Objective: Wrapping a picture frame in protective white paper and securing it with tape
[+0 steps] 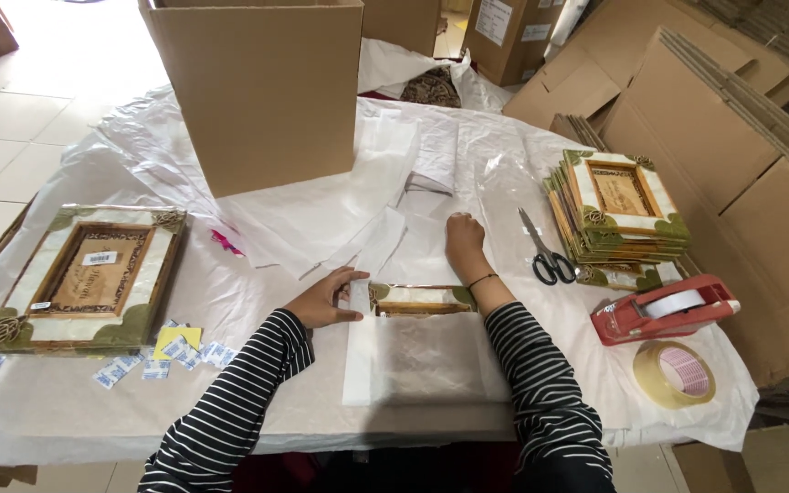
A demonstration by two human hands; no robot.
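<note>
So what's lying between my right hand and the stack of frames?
In the head view, a pair of black-handled scissors lies on the white paper between the right hand and the stacked frames.

sleeves (541, 383): black-and-white stripes are worn
frame (84, 278): cream face, green corners, brown centre
tape dispenser (664, 310): red, white roll is carried
tape roll (675, 374): pale yellow
scissors (554, 267): black handles
box (262, 91): plain brown
table cover (230, 292): white
sachets (152, 358): white, blue-printed

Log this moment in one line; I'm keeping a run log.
left hand: flat on white wrap | right hand: on paper | frame: half wrapped | scissors, tape dispenser: right
</note>
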